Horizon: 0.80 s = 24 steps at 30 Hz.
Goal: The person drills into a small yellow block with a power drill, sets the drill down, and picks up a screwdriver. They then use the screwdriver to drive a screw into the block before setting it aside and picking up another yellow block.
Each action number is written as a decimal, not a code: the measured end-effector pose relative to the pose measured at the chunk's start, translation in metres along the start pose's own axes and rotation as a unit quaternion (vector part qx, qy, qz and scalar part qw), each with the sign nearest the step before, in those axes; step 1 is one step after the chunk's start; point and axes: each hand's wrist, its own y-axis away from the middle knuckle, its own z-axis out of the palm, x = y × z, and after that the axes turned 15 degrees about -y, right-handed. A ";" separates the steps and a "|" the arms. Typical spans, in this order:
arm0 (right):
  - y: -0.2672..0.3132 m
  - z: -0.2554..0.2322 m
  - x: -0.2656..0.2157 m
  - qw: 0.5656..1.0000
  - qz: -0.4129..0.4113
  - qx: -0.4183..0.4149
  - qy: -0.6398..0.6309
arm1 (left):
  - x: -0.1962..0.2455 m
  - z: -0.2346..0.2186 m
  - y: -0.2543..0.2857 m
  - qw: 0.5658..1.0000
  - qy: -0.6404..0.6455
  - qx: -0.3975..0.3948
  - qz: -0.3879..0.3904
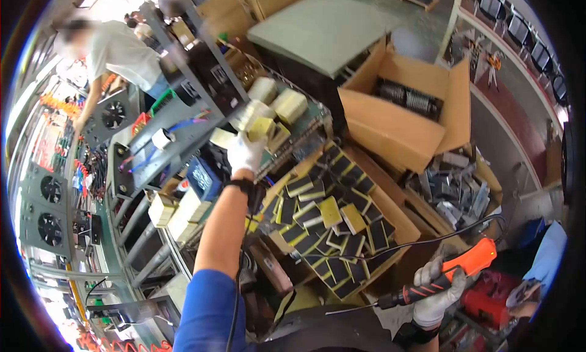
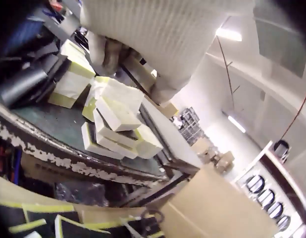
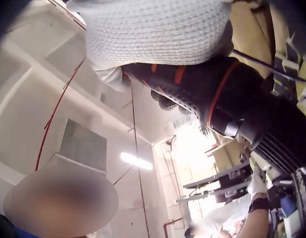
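Note:
My white-gloved left hand (image 1: 245,153) reaches to the yellow-edged white blocks (image 1: 261,128) on a bench corner. In the left wrist view, the glove (image 2: 153,34) is over the scene, with thumb and fingers apart and nothing visible between them; stacked blocks (image 2: 118,115) lie beyond. Whether a fingertip touches a block cannot be told. My gloved right hand (image 1: 441,291) grips an orange and black power tool (image 1: 470,258), its long thin bit pointing left. In the right wrist view, the glove (image 3: 158,34) wraps the tool's black body (image 3: 242,99).
A carton (image 1: 366,230) of black pads and yellow-edged blocks lies below the bench. An open cardboard box (image 1: 390,132) stands behind it, metal parts (image 1: 455,187) to the right. A cable (image 1: 421,243) crosses the carton. Another person (image 1: 122,53) leans over the work at left.

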 end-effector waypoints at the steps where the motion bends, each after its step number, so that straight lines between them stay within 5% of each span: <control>1: -0.001 -0.005 -0.004 1.000 0.004 0.016 0.005 | -0.004 0.015 -0.011 1.000 -0.009 -0.005 0.014; 3: -0.004 -0.012 -0.009 1.000 0.000 0.001 0.000 | 0.005 0.016 -0.007 0.999 -0.040 0.003 0.004; 6: -0.021 -0.018 -0.007 0.998 0.023 -0.051 -0.025 | -0.007 0.015 0.037 0.978 0.046 0.201 0.040; 8: -0.025 -0.012 0.003 0.998 0.024 -0.050 -0.032 | -0.021 0.026 0.087 0.987 0.109 0.106 0.045; 9: -0.028 -0.005 0.007 0.998 0.018 -0.050 -0.021 | -0.018 0.018 0.118 0.996 0.078 -0.047 0.008; 11: -0.033 0.005 0.012 0.998 0.021 -0.057 -0.005 | -0.033 0.049 0.169 0.991 0.023 -0.135 0.007; 14: -0.038 0.017 0.018 0.996 0.035 -0.078 0.011 | -0.042 0.089 0.203 0.995 0.050 -0.078 -0.023; 18: -0.045 0.017 0.024 0.990 0.087 -0.113 0.015 | -0.046 0.095 0.194 0.980 0.105 -0.130 -0.105; 20: -0.043 0.032 0.034 0.994 0.070 -0.074 0.024 | -0.047 0.064 0.188 0.925 0.270 -0.226 -0.141; 24: -0.045 0.049 0.053 0.982 0.136 -0.131 0.014 | -0.059 0.014 0.221 0.918 0.315 -0.171 -0.168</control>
